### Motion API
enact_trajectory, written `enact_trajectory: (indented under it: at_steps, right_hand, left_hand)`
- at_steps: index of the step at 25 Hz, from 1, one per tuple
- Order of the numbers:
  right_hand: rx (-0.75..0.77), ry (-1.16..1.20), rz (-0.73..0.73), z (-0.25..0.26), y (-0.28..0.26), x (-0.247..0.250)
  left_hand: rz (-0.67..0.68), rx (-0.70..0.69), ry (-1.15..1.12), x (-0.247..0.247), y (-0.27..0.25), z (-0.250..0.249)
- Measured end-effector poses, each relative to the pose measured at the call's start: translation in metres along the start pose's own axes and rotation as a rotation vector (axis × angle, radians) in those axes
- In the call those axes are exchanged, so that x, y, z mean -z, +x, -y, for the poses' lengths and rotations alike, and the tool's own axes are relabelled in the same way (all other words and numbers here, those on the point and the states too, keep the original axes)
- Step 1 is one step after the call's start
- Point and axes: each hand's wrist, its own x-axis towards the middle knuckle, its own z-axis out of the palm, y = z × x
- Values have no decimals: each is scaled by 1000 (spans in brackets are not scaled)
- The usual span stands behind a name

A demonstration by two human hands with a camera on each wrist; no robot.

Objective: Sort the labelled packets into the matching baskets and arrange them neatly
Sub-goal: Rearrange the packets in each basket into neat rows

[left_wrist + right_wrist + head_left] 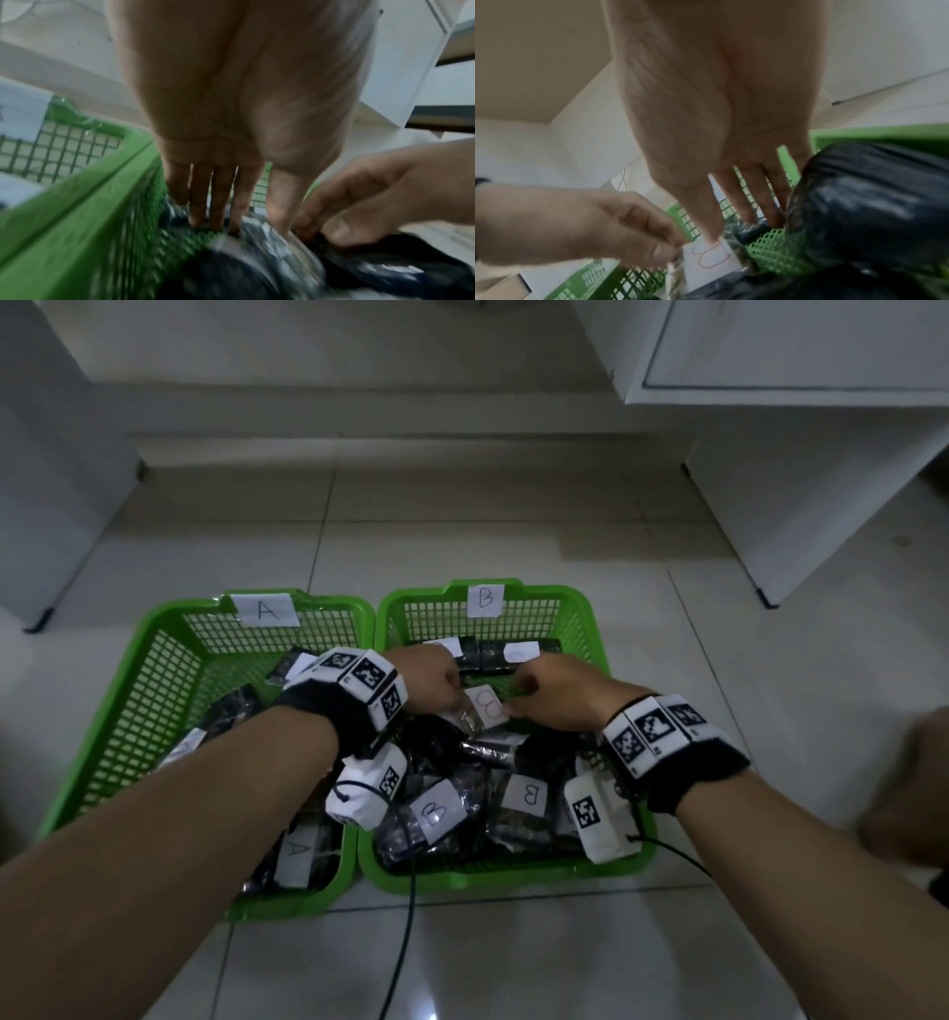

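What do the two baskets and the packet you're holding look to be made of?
Baskets: glossy green moulded plastic, judging by the lattice walls and smooth rim. Packet, held by both hands: probably thin crinkly plastic film, dark with shiny highlights; its white B label looks like matte paper.

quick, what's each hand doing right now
Left hand: pinching the B-labelled packet over basket B.
Right hand: pinching the same packet's other side.
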Motion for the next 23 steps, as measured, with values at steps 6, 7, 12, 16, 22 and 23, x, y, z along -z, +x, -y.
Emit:
enact_trajectory:
  at_steps: [6, 7, 12, 16, 22, 23]
  right_hand:
    - [9, 226, -37, 12, -20, -12]
    - [24, 322, -91, 12, -22, -11]
    - [34, 553, -348, 8, -28, 7]
    - [13, 449, -393, -3, -27, 8]
    - [50, 304, -308, -7, -21, -1]
    - [48, 323, -315, -7, -20, -1]
  left_hand:
    - [-88, 21, -188, -10, -20, -8]
    - [-76, 12, -213, -7, -23, -7]
    - [-22, 43, -154, -16, -35, -4]
    - [-118, 114, -503, -14, -32, 5]
    - [-308, 91, -911, -2, -34, 14]
    - [-346, 111, -971, -1, -34, 15]
